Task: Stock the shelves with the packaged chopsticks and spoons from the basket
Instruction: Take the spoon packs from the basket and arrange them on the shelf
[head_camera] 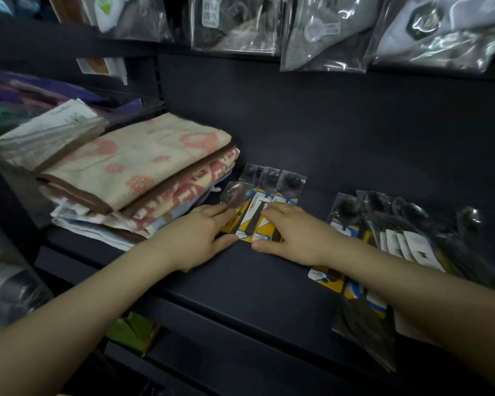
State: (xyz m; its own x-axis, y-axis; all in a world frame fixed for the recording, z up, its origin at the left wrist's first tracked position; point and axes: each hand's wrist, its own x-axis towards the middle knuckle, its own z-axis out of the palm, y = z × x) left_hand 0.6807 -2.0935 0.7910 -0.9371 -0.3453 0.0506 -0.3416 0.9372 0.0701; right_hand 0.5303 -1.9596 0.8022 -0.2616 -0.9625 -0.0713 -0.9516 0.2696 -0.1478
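Head view: folded towels (132,172) stacked far left on dark shelf (269,281). Left hand (200,238) and right hand (292,238), fingers spread flat, pressing a row of packaged spoons (265,195) mid-shelf, gripping nothing. More spoon packets (397,224) fanned out right.

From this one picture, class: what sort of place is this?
Probably a shop's housewares aisle: packaged spoons laid in rows on a dark shelf, folded towels beside them, and bagged goods hanging above.
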